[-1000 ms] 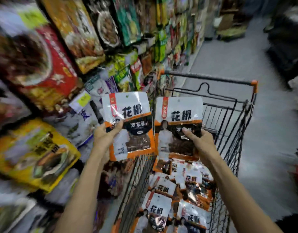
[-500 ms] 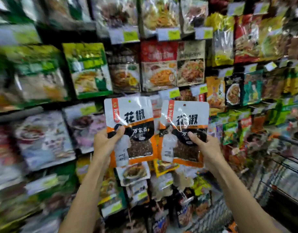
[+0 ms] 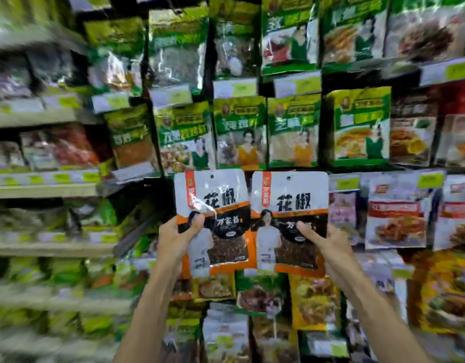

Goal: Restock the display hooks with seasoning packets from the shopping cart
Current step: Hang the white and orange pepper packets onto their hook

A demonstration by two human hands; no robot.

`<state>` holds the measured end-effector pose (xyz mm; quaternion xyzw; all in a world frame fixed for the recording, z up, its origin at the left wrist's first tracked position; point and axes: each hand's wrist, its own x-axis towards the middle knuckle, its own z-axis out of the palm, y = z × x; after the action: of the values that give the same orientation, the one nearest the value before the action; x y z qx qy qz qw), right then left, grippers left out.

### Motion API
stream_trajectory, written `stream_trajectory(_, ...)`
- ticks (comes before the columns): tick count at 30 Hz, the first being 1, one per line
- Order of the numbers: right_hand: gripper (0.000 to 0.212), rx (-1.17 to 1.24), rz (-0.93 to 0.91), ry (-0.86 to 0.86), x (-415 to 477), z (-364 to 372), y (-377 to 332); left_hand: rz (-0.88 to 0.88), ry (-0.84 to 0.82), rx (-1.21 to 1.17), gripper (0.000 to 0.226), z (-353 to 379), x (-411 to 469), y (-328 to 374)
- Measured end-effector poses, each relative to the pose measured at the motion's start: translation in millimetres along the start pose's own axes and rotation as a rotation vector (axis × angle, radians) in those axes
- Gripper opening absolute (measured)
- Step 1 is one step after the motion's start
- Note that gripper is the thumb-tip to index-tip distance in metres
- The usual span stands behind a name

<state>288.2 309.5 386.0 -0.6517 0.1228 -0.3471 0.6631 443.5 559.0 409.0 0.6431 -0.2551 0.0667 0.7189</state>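
Observation:
I hold two white-and-orange seasoning packets upright, side by side, in front of the hanging display. My left hand (image 3: 177, 241) grips the left seasoning packet (image 3: 215, 205) at its lower left, thumb on the front. My right hand (image 3: 327, 247) grips the right seasoning packet (image 3: 291, 200) at its lower right, thumb across the dark window. Each packet has a small hang hole at the top. The packets' inner edges touch or slightly overlap. The shopping cart is out of view.
Rows of hanging packets fill the wall: green-topped packets (image 3: 239, 132) just above mine, red-and-white packets (image 3: 396, 216) to the right, yellow packets (image 3: 312, 302) below. Shelves with price tags (image 3: 42, 179) run along the left, blurred.
My view swung from the cart to the display wall and upward. Both hands kept their packets and raised them closer to the hooks.

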Motion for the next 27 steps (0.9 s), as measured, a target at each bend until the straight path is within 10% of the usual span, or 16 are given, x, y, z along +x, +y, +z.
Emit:
stream_trajectory(4, 0.065, -0.016, 0.03, -0.06, 3.0, 96.4, 32.8, -0.012, 0.046, 0.052, 0.039, -94.9, 27.7, -17.3)
stream_trajectory(13, 0.061, -0.023, 0.161, -0.177, 12.2, 259.9, 81.5, -0.124, 0.143, 0.12, 0.034, -245.0, 78.9, -51.5)
stream_trajectory(21, 0.008, -0.067, 0.159, -0.211, 59.6, 325.9, 74.6, -0.068, 0.215, 0.239, 0.038, -269.6, 103.1, -55.3)
stream_trajectory(27, 0.014, -0.011, 0.153, -0.156, 83.7, 347.0, 73.9, -0.036, 0.251, 0.21, 0.039, -273.8, 114.8, -57.3)
